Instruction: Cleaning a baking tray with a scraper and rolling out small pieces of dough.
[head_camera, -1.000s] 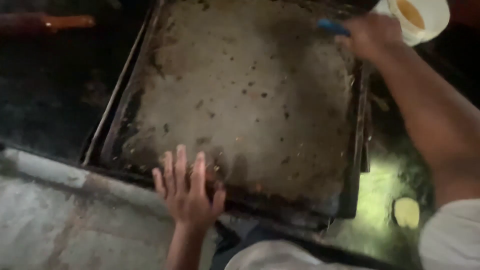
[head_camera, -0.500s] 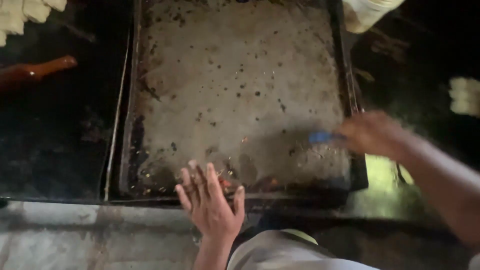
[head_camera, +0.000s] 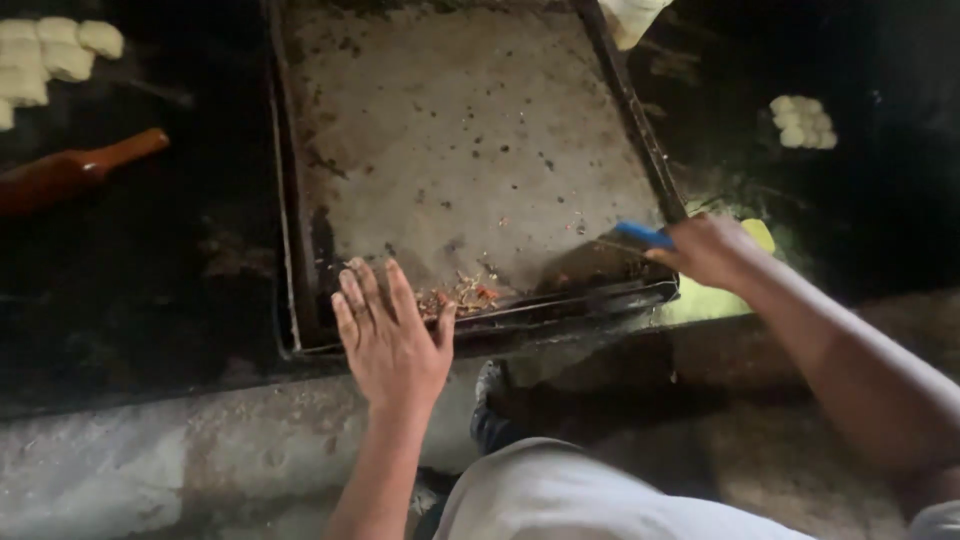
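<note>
A large, dirty metal griddle tray with raised rims fills the middle of the view. My left hand is spread flat, fingers apart, over the tray's near rim, holding nothing. Just beyond its fingertips lies a small heap of reddish food scraps. My right hand is closed on a blue-handled tool at the tray's near right corner; the tool's working end is blurred and hard to make out.
A brown wooden handle lies on the dark counter at left, with pale dough pieces behind it. More pale pieces sit at right. A white container is at the top. A concrete ledge runs along the front.
My right hand has swept the blue-handled tool from the tray's far right corner down to its near right corner. Scraps have gathered near my left hand, which stays at the near rim.
</note>
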